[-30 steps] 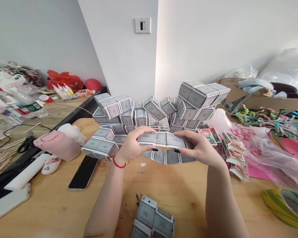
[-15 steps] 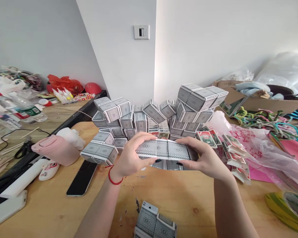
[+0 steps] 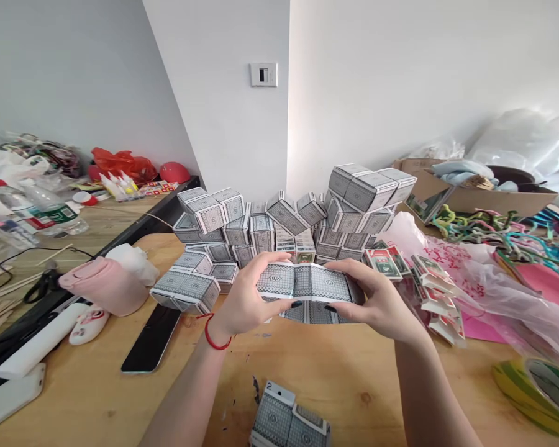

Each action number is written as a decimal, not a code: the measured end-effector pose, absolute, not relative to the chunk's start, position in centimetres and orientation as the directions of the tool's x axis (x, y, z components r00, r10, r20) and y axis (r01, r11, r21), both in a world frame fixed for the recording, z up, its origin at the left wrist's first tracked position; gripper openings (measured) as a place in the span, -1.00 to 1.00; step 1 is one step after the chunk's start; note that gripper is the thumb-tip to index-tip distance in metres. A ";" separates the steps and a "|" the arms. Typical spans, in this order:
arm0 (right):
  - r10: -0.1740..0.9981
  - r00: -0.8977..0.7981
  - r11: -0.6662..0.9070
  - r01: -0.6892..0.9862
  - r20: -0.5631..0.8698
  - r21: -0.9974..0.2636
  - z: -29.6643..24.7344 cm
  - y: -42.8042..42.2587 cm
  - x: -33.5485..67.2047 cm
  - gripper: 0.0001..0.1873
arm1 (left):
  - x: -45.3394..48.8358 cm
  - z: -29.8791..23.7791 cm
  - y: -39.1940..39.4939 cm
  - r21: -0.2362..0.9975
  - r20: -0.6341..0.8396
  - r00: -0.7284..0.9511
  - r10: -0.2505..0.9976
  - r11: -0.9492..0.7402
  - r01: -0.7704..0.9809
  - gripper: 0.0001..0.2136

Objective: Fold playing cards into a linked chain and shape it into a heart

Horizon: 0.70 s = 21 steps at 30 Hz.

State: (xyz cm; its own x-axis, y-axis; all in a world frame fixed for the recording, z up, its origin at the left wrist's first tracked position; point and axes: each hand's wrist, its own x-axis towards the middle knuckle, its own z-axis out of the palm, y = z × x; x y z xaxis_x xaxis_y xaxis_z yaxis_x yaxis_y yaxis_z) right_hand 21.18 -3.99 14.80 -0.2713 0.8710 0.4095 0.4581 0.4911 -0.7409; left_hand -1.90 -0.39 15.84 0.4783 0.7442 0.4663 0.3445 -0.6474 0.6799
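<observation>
Between my hands, above the wooden table, is a block of joined playing cards [image 3: 302,282] with grey patterned backs. My left hand [image 3: 254,295] grips its left end, thumb along the near edge and fingers over the top. My right hand [image 3: 377,298] clasps the right end the same way. Part of the block's ends is hidden behind my fingers. Just beyond stand stacked card boxes [image 3: 261,233] of the same pattern. A separate card block [image 3: 186,288] lies left of my left hand, and a smaller card piece [image 3: 291,416] lies at the near edge.
A black phone [image 3: 151,341], a pink pouch-like item [image 3: 105,285] and a white computer mouse [image 3: 88,324] lie to the left. On the right are red-and-green card packs [image 3: 435,292], crumpled plastic [image 3: 484,279] and a yellow-green tape roll [image 3: 535,394]. A cardboard box [image 3: 494,202] stands behind them.
The camera view has shifted slightly. Both hands keep hold of the card block, whose middle now shows a visible fold or seam band; my right hand sits a little further left in view.
</observation>
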 end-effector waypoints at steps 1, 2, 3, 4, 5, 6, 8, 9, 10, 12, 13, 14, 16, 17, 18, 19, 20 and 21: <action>0.870 -0.281 0.493 0.475 0.405 -0.729 14.9 -4.0 21.1 -0.52 | -2.0 15.8 -0.4 0.683 0.458 0.482 0.747 -0.643 0.347 -0.51; 0.870 -0.294 0.494 0.493 0.397 -0.717 14.9 -4.1 21.1 -0.52 | -2.0 15.8 -0.3 0.685 0.450 0.491 0.746 -0.641 0.346 -0.51; 0.870 -0.306 0.494 0.508 0.387 -0.706 15.0 -4.1 21.2 -0.52 | -2.1 15.9 -0.3 0.688 0.442 0.500 0.745 -0.639 0.343 -0.52; 0.870 -0.315 0.492 0.518 0.379 -0.699 15.0 -4.1 21.2 -0.52 | -2.2 15.9 -0.3 0.691 0.438 0.506 0.743 -0.639 0.339 -0.52; 0.870 -0.321 0.493 0.522 0.375 -0.697 15.0 -4.0 21.3 -0.52 | -2.3 16.0 -0.3 0.693 0.439 0.507 0.742 -0.639 0.334 -0.52; 0.868 -0.323 0.496 0.518 0.378 -0.697 15.0 -4.0 21.3 -0.52 | -2.3 16.0 -0.3 0.694 0.441 0.507 0.741 -0.640 0.331 -0.52; 0.863 -0.315 0.504 0.501 0.394 -0.703 14.9 -3.9 21.3 -0.51 | -2.3 16.1 -0.3 0.692 0.445 0.505 0.739 -0.642 0.330 -0.53; 0.862 -0.304 0.506 0.497 0.405 -0.705 14.8 -3.8 21.3 -0.51 | -2.3 16.1 -0.2 0.689 0.448 0.504 0.739 -0.644 0.333 -0.54; 0.863 -0.291 0.506 0.497 0.414 -0.705 14.8 -3.8 21.2 -0.50 | -2.2 16.1 -0.2 0.684 0.451 0.502 0.738 -0.647 0.337 -0.54; 0.865 -0.266 0.501 0.510 0.426 -0.699 14.7 -3.8 20.9 -0.50 | -2.2 16.2 -0.2 0.674 0.453 0.499 0.739 -0.650 0.351 -0.55; 0.865 -0.261 0.499 0.519 0.428 -0.694 14.7 -3.8 20.8 -0.50 | -2.2 16.2 -0.2 0.669 0.453 0.497 0.740 -0.651 0.359 -0.55; 0.865 -0.260 0.499 0.529 0.428 -0.686 14.8 -3.9 20.6 -0.51 | -2.2 16.2 -0.3 0.664 0.453 0.495 0.742 -0.651 0.367 -0.55; 0.865 -0.267 0.499 0.546 0.424 -0.673 14.8 -3.9 20.6 -0.50 | -2.2 16.2 -0.3 0.657 0.451 0.494 0.743 -0.651 0.380 -0.54; 0.864 -0.274 0.501 0.548 0.422 -0.670 14.8 -4.0 20.6 -0.50 | -2.2 16.1 -0.3 0.655 0.450 0.495 0.743 -0.652 0.382 -0.53; 0.863 -0.283 0.504 0.546 0.419 -0.669 14.8 -4.0 20.6 -0.50 | -2.3 16.1 -0.3 0.654 0.449 0.499 0.741 -0.653 0.382 -0.53; 0.861 -0.293 0.508 0.540 0.416 -0.671 14.8 -3.9 20.7 -0.50 | -2.3 16.1 -0.3 0.654 0.446 0.505 0.739 -0.654 0.380 -0.52; 0.859 -0.303 0.512 0.532 0.413 -0.675 14.7 -3.9 20.9 -0.50 | -2.2 16.0 -0.3 0.654 0.444 0.510 0.737 -0.656 0.378 -0.52; 0.858 -0.312 0.514 0.522 0.409 -0.680 14.7 -3.9 21.0 -0.50 | -2.2 16.0 -0.3 0.655 0.444 0.513 0.735 -0.657 0.374 -0.53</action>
State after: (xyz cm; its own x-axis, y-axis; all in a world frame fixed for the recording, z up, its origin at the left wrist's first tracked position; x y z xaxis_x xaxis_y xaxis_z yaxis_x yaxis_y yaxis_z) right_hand 20.99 -3.86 14.69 -0.3123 0.8576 0.4087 0.5219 0.5144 -0.6804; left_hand -2.19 -0.33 15.97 0.5134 0.7346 0.4436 0.3740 -0.6568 0.6548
